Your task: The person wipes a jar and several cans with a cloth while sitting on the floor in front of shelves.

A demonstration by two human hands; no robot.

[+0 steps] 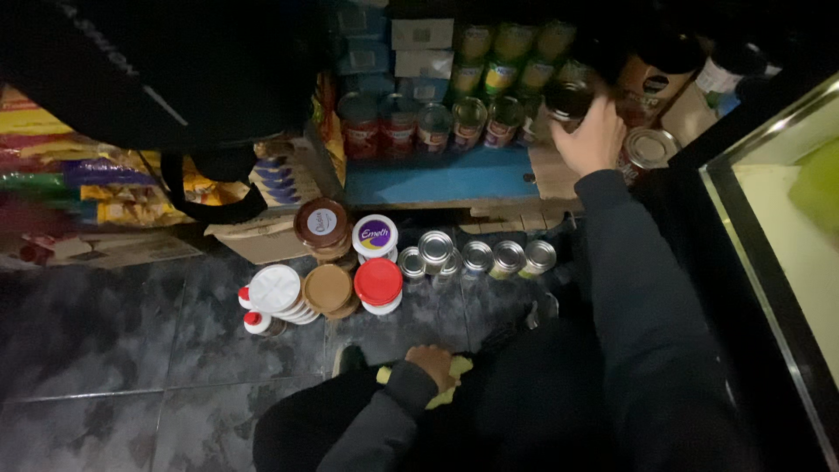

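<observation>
Much of the view is dark. A large black shape (166,70) fills the upper left corner and hides whatever stands behind it; its lower loop hangs over a cardboard box (262,236). The bright snack bags (79,166) at the far left are blurred and cut off by the edge. At the right, a metal-edged counter (769,218) runs out of the picture, and the jars and bottles at the upper right are too dim to tell apart.

The low shelf (437,179) has a blue floor with a bare stretch at its front. Behind that stands a row of tins (419,122), with more cans and pale packets stacked above them, dim and partly cut off.

On the dark tiled floor, just before the shelf, stands a cluster of jars with lids (341,262) in brown, white and red, touching one another. Beside them is a row of small silver-topped cans (476,256).

The right hand (594,135) reaches to the right end of the shelf, fingers curled around a can (570,98): round, dark-sided, with a shiny metal top, held just above the shelf's corner among the other tins.

The left hand (433,365) rests low near the knee, closed on a yellow cloth (450,385), mostly hidden by the sleeve.
</observation>
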